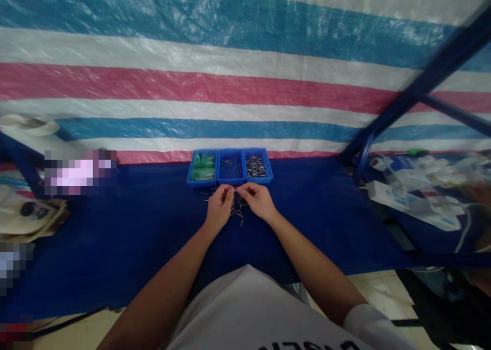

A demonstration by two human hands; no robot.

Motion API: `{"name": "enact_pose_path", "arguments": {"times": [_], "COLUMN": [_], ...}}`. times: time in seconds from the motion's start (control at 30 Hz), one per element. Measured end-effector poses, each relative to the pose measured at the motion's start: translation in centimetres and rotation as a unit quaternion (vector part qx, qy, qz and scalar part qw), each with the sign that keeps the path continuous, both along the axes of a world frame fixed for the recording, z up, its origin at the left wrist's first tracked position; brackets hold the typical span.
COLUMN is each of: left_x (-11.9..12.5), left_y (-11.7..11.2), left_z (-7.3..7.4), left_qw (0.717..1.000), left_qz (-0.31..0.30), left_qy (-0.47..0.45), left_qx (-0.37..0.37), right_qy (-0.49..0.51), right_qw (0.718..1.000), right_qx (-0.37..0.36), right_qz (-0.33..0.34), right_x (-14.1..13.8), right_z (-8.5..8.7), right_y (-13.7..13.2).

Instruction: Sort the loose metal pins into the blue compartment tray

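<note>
My left hand [220, 204] and my right hand [257, 199] meet over a blue table cover [134, 227], fingers curled and pinched together at a small thin metal part that I cannot make out. Under and around them lies a scatter of small dark metal pins [238, 213]. Just beyond the hands stand three blue bins in a row: the left bin [202, 168] holds green pieces, the middle bin [230, 167] a few dark pins, the right bin [257, 166] many silvery pins.
A striped blue, white and pink tarp [230, 84] hangs behind the table. A blue metal frame [414, 89] slants at the right, with white power strips and cables [406, 196] beyond it. Bags lie at the left edge [30, 212].
</note>
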State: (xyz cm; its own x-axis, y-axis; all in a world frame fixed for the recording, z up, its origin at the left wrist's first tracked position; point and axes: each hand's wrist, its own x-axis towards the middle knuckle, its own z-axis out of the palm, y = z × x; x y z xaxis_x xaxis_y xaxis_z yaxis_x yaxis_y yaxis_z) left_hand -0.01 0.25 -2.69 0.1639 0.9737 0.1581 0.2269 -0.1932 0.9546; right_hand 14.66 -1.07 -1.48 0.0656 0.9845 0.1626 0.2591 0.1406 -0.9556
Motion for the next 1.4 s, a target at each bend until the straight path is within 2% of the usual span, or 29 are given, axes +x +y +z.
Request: {"name": "enact_pose_path", "arguments": {"times": [0.27, 0.43, 0.6, 0.9, 1.07, 1.27, 1.4], "left_x": [0.0, -0.1, -0.1, -0.1, -0.1, 0.0, -0.1], "left_y": [0.1, -0.2, -0.3, -0.1, -0.2, -0.4, -0.3], "left_z": [-0.3, 0.1, 0.5, 0.0, 0.2, 0.7, 0.6], "left_qw": [1.000, 0.999, 0.998, 1.000, 0.999, 0.999, 0.999], "left_qz": [-0.023, -0.007, 0.027, -0.001, -0.001, 0.010, 0.010], "left_qy": [0.003, 0.035, 0.049, 0.001, 0.033, 0.047, 0.033], "left_qx": [0.012, 0.022, 0.024, 0.010, 0.018, 0.018, 0.014], "right_qy": [-0.051, -0.056, -0.042, -0.017, -0.009, 0.061, 0.126], "right_qw": [0.999, 0.998, 0.999, 1.000, 0.999, 0.995, 0.983], "right_qx": [0.009, 0.008, 0.003, -0.020, -0.031, -0.072, -0.117], "right_qz": [-0.003, 0.000, -0.003, -0.016, -0.010, -0.010, -0.059], "right_x": [0.2, 0.1, 0.1, 0.3, 0.2, 0.2, 0.4], "right_z": [0.1, 0.3, 0.4, 0.6, 0.8, 0.3, -0.1], "right_y": [-0.1, -0.2, -0.2, -0.1, -0.1, 0.2, 0.6]}}
